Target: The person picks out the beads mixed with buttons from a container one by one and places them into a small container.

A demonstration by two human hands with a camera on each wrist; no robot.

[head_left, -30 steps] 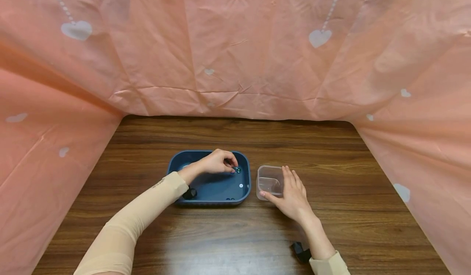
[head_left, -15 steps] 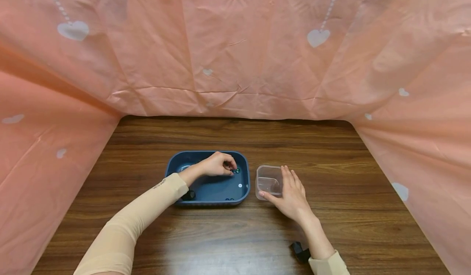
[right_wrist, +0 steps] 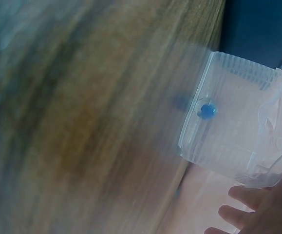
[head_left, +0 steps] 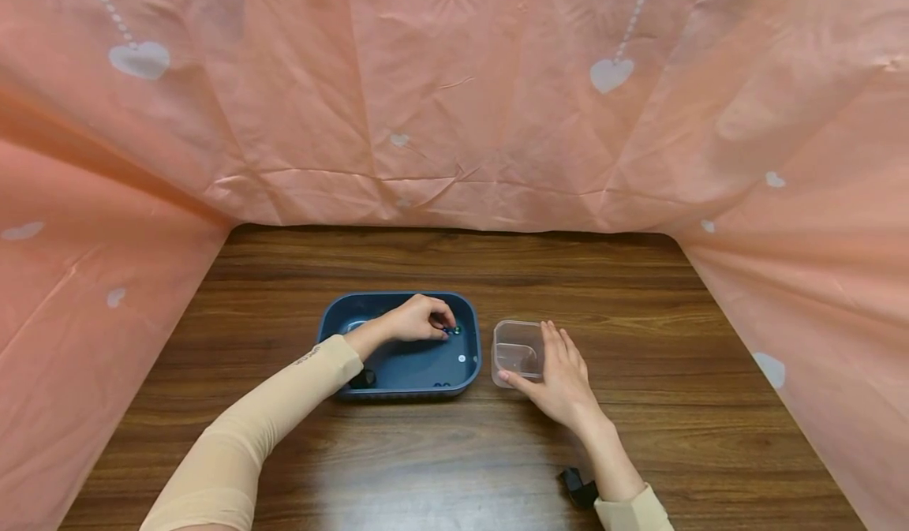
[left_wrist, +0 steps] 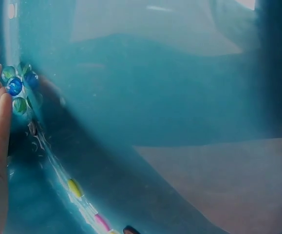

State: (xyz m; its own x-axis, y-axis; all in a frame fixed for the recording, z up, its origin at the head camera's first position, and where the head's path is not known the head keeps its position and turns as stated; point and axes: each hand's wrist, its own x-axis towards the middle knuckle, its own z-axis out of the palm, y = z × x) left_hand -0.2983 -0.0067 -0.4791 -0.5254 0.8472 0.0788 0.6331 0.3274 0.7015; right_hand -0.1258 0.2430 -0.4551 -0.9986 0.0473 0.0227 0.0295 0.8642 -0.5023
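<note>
Inside the blue basin point(head_left: 419, 364), my left hand point(head_left: 419, 316) bends over the right part. Its thumb and fingertips pinch a blue marble point(left_wrist: 14, 87), with green marbles point(left_wrist: 19, 106) close beside it at the basin wall. My right hand point(head_left: 566, 373) rests against a clear plastic container point(head_left: 517, 356) to the right of the basin. Its fingers lie straight along the right side, and the thumb reaches over the near side. One blue marble point(right_wrist: 207, 111) sits in that container, as the right wrist view shows.
A small white round piece point(head_left: 461, 358) and dark round pieces point(head_left: 442, 385) lie in the basin. Yellow point(left_wrist: 74, 187) and pink pieces point(left_wrist: 102, 222) show along its edge. A pink curtain point(head_left: 454, 121) encloses the wooden table point(head_left: 454, 444).
My left hand has sunk slightly in the basin, and blue now shows at its fingertips. The right hand stays at the clear container. The whole head view has shifted a little.
</note>
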